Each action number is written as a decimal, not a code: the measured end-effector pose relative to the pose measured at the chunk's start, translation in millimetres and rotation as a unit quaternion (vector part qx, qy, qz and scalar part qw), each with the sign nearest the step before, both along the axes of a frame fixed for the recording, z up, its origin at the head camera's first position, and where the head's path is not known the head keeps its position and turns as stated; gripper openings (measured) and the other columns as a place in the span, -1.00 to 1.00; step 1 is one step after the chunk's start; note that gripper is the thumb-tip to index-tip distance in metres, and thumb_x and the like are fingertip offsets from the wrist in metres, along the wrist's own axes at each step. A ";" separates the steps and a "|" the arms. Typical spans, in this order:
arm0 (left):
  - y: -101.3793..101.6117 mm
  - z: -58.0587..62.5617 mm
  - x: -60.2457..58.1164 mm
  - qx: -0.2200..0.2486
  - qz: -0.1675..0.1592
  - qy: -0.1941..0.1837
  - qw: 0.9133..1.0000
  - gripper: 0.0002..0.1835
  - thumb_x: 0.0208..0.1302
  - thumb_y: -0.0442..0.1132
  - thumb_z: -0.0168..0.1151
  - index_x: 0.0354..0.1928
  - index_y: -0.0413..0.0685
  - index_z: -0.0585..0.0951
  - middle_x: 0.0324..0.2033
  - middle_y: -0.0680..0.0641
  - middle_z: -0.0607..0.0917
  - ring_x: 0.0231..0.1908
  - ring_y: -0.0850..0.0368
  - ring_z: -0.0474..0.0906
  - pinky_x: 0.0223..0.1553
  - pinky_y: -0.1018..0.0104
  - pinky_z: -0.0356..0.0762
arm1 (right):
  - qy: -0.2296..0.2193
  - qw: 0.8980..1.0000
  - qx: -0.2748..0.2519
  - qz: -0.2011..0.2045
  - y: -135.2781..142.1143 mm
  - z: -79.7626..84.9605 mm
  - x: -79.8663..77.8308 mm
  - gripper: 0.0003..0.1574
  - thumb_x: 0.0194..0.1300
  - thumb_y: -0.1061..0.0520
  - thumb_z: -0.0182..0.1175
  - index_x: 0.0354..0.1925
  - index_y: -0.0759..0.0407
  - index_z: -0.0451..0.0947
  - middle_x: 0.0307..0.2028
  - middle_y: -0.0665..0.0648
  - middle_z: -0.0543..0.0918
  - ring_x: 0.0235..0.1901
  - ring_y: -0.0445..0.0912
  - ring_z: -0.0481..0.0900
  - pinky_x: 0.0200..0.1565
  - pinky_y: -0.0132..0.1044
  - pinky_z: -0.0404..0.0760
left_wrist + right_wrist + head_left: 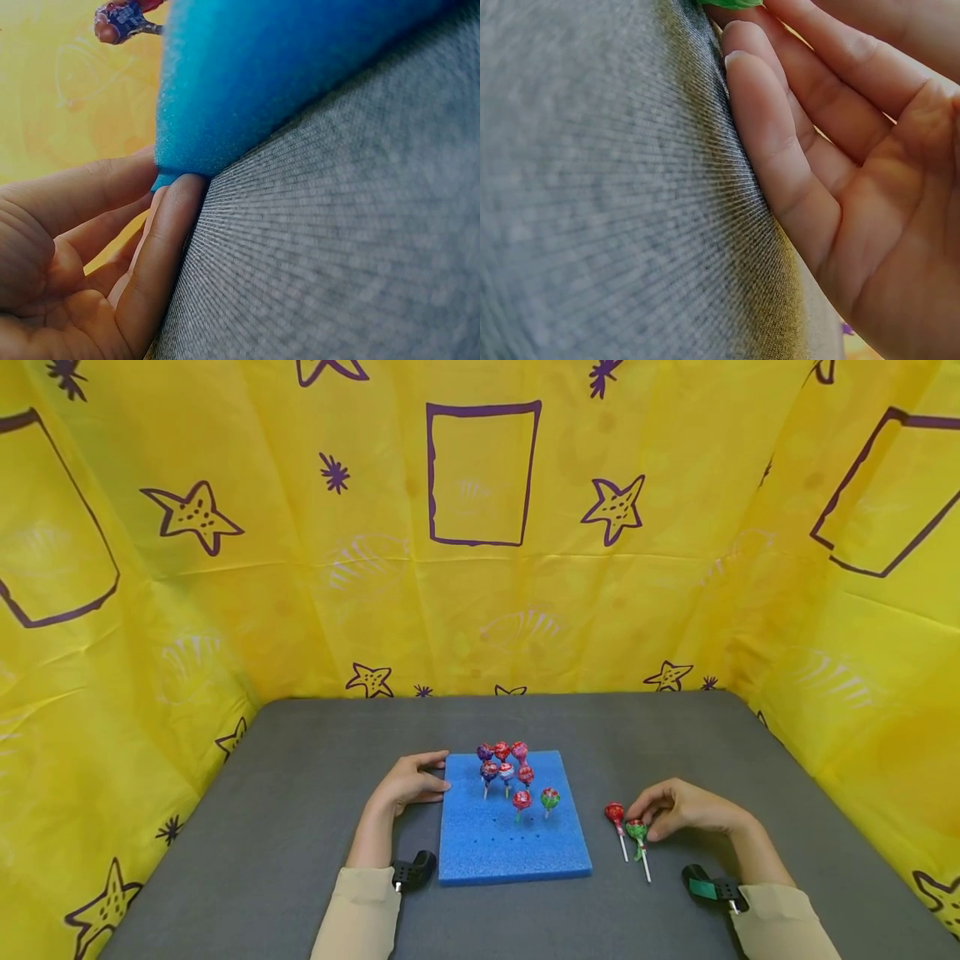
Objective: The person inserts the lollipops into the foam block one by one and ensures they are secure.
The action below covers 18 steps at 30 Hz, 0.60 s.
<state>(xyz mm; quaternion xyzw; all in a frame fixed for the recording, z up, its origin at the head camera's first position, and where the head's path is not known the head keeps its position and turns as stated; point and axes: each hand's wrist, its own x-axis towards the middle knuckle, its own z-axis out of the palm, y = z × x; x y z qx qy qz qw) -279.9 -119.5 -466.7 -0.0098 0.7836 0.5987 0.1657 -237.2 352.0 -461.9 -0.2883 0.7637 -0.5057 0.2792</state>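
Observation:
My left hand (411, 782) grips the left edge of a blue foam board (513, 860) near its back corner; in the left wrist view, fingers (161, 232) lie at the foam's corner, low by the table. Several wrapped lollipops stand upright in the board, among them a green one (551, 797) and a red one (521, 799). To the right of the board, my right hand (693, 806) pinches the head of a green lollipop (637, 830), its white stick pointing toward me. Only a bit of green wrapper (731, 2) shows in the right wrist view.
A red lollipop (615, 812) lies on the grey table (360, 727) just left of the right hand. Rows of small holes mark the front half of the board. Yellow patterned cloth (480, 602) stands around the back and sides of the table.

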 end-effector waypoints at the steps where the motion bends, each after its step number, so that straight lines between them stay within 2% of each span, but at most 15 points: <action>1: 0.1 -0.2 -0.2 0.000 0.003 -0.002 1.000 -0.30 0.11 -0.46 0.39 0.35 -0.11 0.46 0.24 -0.29 0.52 -0.30 0.19 0.67 -0.21 0.25 0.78 | 0.000 1.000 0.001 -0.001 -0.6 0.2 0.2 -0.59 0.19 0.34 0.30 0.02 0.48 0.58 -0.14 -0.06 0.73 -0.24 -0.26 0.61 -0.21 -0.42 0.70; 10: 1.1 -2.0 -1.9 -0.001 0.007 -0.001 1.000 -0.31 0.10 -0.47 0.39 0.34 -0.11 0.48 0.22 -0.27 0.54 -0.33 0.19 0.66 -0.22 0.26 0.78 | 0.023 1.000 0.020 0.000 -4.5 0.0 0.6 -0.60 0.15 0.29 0.36 -0.02 0.44 0.61 -0.25 -0.04 0.69 -0.33 -0.28 0.54 -0.32 -0.46 0.64; 18: 1.0 -3.2 -2.3 -0.007 0.008 -0.002 1.000 -0.31 0.10 -0.45 0.40 0.34 -0.09 0.48 0.23 -0.26 0.54 -0.31 0.19 0.65 -0.20 0.24 0.78 | 0.051 0.998 0.032 -0.009 -8.5 0.9 1.4 -0.67 0.13 0.26 0.38 -0.11 0.37 0.66 -0.29 0.12 0.71 -0.37 -0.31 0.54 -0.33 -0.44 0.62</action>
